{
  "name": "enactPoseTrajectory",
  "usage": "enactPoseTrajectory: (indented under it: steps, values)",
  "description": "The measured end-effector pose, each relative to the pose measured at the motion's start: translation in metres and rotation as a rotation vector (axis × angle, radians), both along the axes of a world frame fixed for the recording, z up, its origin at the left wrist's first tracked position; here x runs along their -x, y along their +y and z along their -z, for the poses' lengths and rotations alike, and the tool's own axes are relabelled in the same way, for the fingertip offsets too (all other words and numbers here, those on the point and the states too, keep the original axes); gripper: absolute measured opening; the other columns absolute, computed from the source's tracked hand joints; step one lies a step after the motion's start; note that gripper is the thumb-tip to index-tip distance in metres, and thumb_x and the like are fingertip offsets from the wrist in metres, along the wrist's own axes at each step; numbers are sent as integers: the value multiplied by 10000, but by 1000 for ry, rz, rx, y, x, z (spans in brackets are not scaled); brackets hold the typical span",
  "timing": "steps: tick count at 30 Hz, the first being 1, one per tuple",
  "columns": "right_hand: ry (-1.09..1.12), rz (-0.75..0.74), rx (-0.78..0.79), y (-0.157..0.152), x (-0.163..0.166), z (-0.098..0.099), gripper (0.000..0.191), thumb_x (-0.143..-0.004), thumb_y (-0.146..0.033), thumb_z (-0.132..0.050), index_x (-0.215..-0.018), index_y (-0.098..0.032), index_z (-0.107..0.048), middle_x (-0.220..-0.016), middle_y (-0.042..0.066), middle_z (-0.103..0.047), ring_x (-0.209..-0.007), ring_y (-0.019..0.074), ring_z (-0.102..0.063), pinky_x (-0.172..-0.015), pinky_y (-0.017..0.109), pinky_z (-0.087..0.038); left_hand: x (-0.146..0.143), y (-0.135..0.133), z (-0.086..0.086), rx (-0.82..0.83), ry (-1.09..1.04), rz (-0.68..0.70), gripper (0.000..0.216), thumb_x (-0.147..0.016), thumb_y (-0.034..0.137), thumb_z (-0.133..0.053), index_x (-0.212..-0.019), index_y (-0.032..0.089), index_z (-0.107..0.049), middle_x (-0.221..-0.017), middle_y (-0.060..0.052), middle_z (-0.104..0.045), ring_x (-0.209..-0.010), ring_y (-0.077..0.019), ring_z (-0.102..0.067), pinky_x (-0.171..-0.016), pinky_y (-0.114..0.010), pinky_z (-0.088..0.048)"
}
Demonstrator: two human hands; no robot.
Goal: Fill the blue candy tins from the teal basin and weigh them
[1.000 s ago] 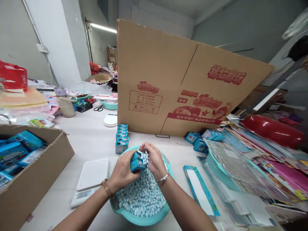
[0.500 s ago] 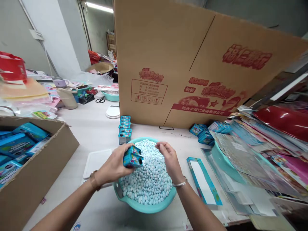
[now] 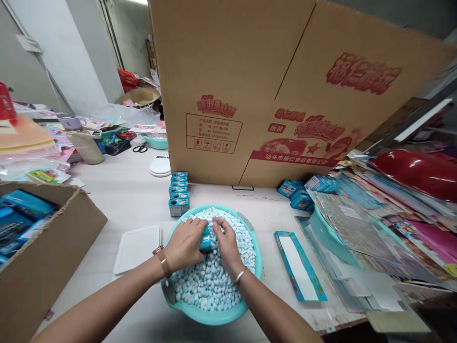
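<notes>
A turquoise basin [image 3: 214,317] full of pale blue and white pebble-like pieces [image 3: 210,289] stands in front of me. Over it, my left hand [image 3: 186,242] is closed around small blue printed boxes [image 3: 205,244], mostly covered by the fingers. My right hand [image 3: 226,244] is beside the boxes, its fingers bent together close to their far end. Whatever lies between those fingertips is hidden. Beyond the basin's far left rim stands a row of several similar blue boxes [image 3: 179,206].
An open carton [image 3: 60,247] of blue boxes stands at left, near a white lid [image 3: 137,250]. Behind rises a large cardboard box [image 3: 221,62]. At right lie a flat blue tray [image 3: 300,267], more blue boxes [image 3: 301,199] and stacked plastic sheets [image 3: 342,228].
My left hand has lowered the blue boxes onto the pebble-like pieces and turned them. My right hand has moved left, up against the boxes. The view has shifted slightly.
</notes>
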State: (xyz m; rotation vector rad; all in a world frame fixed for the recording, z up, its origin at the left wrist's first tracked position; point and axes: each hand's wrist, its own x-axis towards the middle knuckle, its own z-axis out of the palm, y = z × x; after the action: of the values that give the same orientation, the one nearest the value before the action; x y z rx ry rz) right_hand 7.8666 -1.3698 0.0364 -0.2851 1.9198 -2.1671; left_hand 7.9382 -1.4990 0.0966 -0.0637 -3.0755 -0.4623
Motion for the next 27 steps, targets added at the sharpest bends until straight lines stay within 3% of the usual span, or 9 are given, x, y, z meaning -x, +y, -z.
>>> enactPoseTrajectory:
  steps: [4, 7, 12, 27]
  values:
    - [-54, -2, 166, -7, 14, -28, 294, -818, -478, -662, -942, -213, -682, -965, 26, -703, -894, 185, -623, -860, 319, -478, -10, -3, 8, -322, 232, -139, 705, -670, 232, -679, -1320, 180, -412, -1283, -138, -588, -1180, -330, -578, -992, -469, -487]
    - [-86, -22, 247, -9, 20, -48, 278, -745, -444, -740, -878, -205, -688, -842, 7, -689, -779, 162, -605, -759, 288, -471, -12, -1, 13, -425, 311, -196, 701, -672, 231, -692, -1307, 194, -399, -1294, -133, -588, -1191, -327, -588, -994, -473, -493]
    - [-141, -43, 286, -10, 22, -60, 253, -688, -402, -787, -789, -194, -684, -782, 4, -680, -733, 150, -587, -722, 274, -445, -10, 2, 11, -462, 345, -206, 662, -662, 215, -699, -1268, 190, -434, -1238, -116, -620, -1143, -316, -617, -974, -457, -499]
    - [-146, -128, 375, -11, -2, -84, 177, -713, -353, -771, -732, -198, -688, -785, 22, -673, -807, 172, -594, -825, 298, -442, -16, -1, 6, -521, 353, -196, 634, -664, 200, -720, -1241, 209, -457, -1188, -98, -657, -1078, -305, -654, -900, -425, -520]
